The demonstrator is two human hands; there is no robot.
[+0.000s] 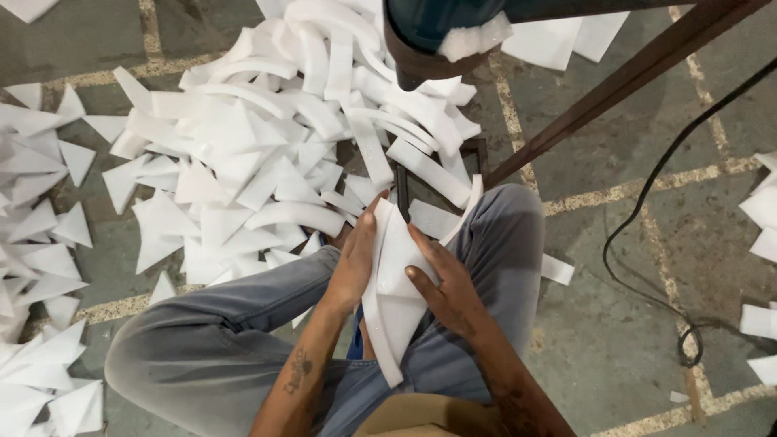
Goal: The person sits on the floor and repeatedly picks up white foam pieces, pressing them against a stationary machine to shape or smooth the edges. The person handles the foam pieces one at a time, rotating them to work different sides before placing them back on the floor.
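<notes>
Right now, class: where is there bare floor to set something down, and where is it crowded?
Free: the floor between the right knee and the black cable, and the strip beyond the cable. Crowded: the foam offcut heap ahead and the triangles at far left. Both hands hold a foam piece.

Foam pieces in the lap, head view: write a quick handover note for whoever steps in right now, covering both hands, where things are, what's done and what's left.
Left hand: gripping the left edge of a stack of white foam sheets held upright over the lap.
Right hand: pressing on the stack's right face, fingers spread.
Done, by the look of it: a big heap of curved foam strips lies ahead on the floor; triangular foam offcuts lie at far left.
Left: the stack in hand; more foam pieces lie at right by the black cable.
</notes>
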